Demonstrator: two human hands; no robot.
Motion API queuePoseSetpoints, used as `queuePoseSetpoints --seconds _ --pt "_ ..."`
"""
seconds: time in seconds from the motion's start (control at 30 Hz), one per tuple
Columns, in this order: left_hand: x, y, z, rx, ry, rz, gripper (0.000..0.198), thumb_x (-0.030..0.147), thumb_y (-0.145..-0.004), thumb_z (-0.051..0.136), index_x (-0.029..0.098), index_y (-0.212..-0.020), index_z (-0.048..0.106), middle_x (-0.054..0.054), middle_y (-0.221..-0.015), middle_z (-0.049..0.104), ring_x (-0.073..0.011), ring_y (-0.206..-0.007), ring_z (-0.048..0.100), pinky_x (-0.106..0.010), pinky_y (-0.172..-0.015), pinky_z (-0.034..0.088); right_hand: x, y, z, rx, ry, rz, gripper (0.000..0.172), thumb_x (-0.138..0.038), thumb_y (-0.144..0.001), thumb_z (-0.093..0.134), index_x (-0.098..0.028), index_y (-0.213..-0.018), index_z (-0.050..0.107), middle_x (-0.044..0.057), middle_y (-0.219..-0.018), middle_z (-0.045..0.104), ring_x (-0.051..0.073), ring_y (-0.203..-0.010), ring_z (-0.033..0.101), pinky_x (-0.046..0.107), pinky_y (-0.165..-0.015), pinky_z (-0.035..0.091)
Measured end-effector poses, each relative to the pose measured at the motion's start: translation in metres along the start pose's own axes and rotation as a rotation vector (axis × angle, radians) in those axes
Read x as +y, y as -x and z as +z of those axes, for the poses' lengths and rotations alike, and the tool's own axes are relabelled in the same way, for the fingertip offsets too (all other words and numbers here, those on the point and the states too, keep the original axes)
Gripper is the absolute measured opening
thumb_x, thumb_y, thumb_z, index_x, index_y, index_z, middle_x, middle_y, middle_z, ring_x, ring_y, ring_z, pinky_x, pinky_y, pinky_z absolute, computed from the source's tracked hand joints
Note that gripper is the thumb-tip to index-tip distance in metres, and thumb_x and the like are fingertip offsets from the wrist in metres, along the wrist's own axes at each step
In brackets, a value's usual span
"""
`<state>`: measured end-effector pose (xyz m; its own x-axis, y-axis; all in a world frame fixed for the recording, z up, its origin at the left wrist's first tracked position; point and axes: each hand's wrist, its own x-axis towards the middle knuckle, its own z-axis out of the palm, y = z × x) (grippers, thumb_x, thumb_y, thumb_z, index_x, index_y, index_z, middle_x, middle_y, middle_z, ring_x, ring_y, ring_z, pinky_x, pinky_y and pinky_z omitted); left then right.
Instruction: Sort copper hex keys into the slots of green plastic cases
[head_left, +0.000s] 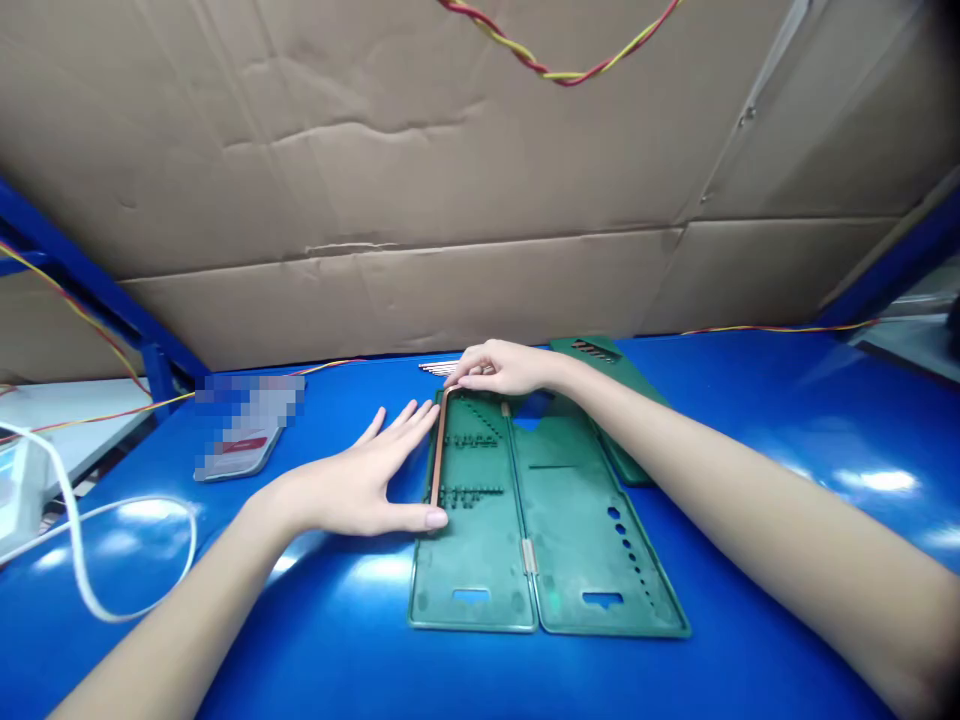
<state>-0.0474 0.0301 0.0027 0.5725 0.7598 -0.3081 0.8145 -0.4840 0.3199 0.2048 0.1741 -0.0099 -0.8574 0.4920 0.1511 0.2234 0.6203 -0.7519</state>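
Note:
An opened green plastic hex key case (480, 570) lies on the blue table, its two halves joined by a hinge. A large copper-coloured hex key (441, 450) runs along the left edge of the left half, its short bent arm at the far end. My right hand (502, 368) has its fingers closed at that bent arm; the fingertips partly cover it. With fingers spread, my left hand (367, 485) rests beside the case, its thumb by the near end of the hex key and its fingertips at the case's left edge. Rows of dark holder clips show inside the left half.
Several thin hex keys (439, 368) lie behind the case. Another green case (637, 375) sits behind to the right, partly under my right forearm. A pixelated flat packet (247, 430) lies at left, near a white cable (75, 540). Cardboard (450, 200) stands along the back.

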Motion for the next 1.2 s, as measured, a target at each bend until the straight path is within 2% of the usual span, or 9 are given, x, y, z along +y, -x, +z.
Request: queuePoseSetpoints --seconds 0.17,0.33,0.47,0.57,0.7,0.9,1.07,1.13,1.2 --pt "-0.001 0.0 0.001 0.018 0.0 0.05 0.108 0.078 -0.091 0.055 0.031 -0.161 -0.014 -0.003 -0.166 -0.015 -0.0365 -0.152 -0.011 -0.061 -0.123 0.002 0.005 0.004 -0.002 0.005 -0.013 0.019 0.028 -0.039 -0.087 0.072 -0.022 -0.107 0.08 0.006 -0.114 0.078 0.02 -0.098 0.074 0.027 -0.084 0.055" --pt "0.0 0.001 0.0 0.008 -0.003 0.011 0.108 0.079 -0.091 0.053 0.03 -0.162 -0.012 -0.001 -0.165 -0.015 -0.0372 -0.15 -0.014 -0.061 -0.123 0.004 0.007 0.004 -0.002 -0.002 0.004 0.019 0.028 -0.038 -0.085 0.074 -0.022 -0.107 0.08 0.006 -0.108 0.079 0.019 -0.093 0.073 0.025 -0.08 0.054" --pt "0.0 0.0 0.0 0.011 -0.01 0.009 0.102 0.078 -0.094 0.05 0.033 -0.162 -0.012 0.0 -0.166 -0.015 -0.0362 -0.151 -0.015 -0.06 -0.123 0.004 0.01 0.002 -0.001 0.012 0.03 -0.004 0.033 -0.036 -0.085 0.075 -0.021 -0.115 0.078 0.007 -0.109 0.078 0.016 -0.086 0.072 0.024 -0.077 0.053" --pt "-0.001 -0.001 0.0 0.022 -0.016 -0.007 0.099 0.078 -0.095 0.048 0.033 -0.163 -0.008 0.0 -0.166 -0.013 -0.0359 -0.151 -0.014 -0.061 -0.123 0.004 0.012 0.002 -0.001 -0.003 0.046 -0.014 0.031 -0.035 -0.086 0.074 -0.021 -0.113 0.079 0.006 -0.106 0.078 0.015 -0.084 0.071 0.023 -0.076 0.052" --pt "-0.001 -0.002 0.0 0.024 -0.001 -0.033 0.103 0.08 -0.091 0.052 0.034 -0.163 -0.005 -0.001 -0.166 -0.014 -0.0382 -0.149 -0.015 -0.062 -0.123 0.006 0.012 0.001 0.0 -0.01 0.069 -0.021 0.028 -0.035 -0.088 0.072 -0.023 -0.112 0.079 0.005 -0.104 0.078 0.015 -0.083 0.069 0.022 -0.074 0.051" --pt "-0.001 -0.008 0.005 -0.006 -0.092 -0.016 0.112 0.085 -0.087 0.051 0.024 -0.164 -0.004 -0.008 -0.165 -0.014 -0.0366 -0.152 -0.012 -0.062 -0.122 0.002 0.013 -0.001 0.003 -0.038 0.281 -0.103 0.026 -0.026 -0.094 0.064 -0.02 -0.115 0.078 0.011 -0.11 0.073 0.015 -0.085 0.066 0.023 -0.074 0.05" --pt "0.0 -0.007 0.008 0.013 -0.095 0.0 0.108 0.081 -0.09 0.052 0.026 -0.164 -0.004 -0.008 -0.165 -0.014 -0.0368 -0.153 -0.01 -0.061 -0.123 0.002 0.012 -0.001 0.003 -0.051 0.297 -0.123 0.026 -0.025 -0.095 0.063 -0.023 -0.116 0.078 0.01 -0.11 0.072 0.015 -0.086 0.067 0.023 -0.074 0.05" --pt "0.0 -0.004 0.008 0.03 -0.093 0.015 0.106 0.08 -0.091 0.052 0.028 -0.164 -0.005 -0.007 -0.165 -0.014 -0.0367 -0.153 -0.009 -0.061 -0.123 0.001 0.011 -0.001 0.002 -0.029 0.25 -0.114 0.026 -0.028 -0.094 0.066 -0.024 -0.116 0.078 0.009 -0.111 0.072 0.014 -0.082 0.068 0.024 -0.074 0.051" --pt "0.0 -0.002 0.009 0.041 -0.09 0.002 0.106 0.08 -0.091 0.052 0.03 -0.163 -0.007 -0.006 -0.166 -0.015 -0.038 -0.152 -0.01 -0.062 -0.123 0.003 0.011 0.001 -0.002 0.069 0.201 -0.098 0.028 -0.033 -0.091 0.068 -0.023 -0.116 0.078 0.008 -0.11 0.074 0.015 -0.082 0.069 0.025 -0.076 0.052"
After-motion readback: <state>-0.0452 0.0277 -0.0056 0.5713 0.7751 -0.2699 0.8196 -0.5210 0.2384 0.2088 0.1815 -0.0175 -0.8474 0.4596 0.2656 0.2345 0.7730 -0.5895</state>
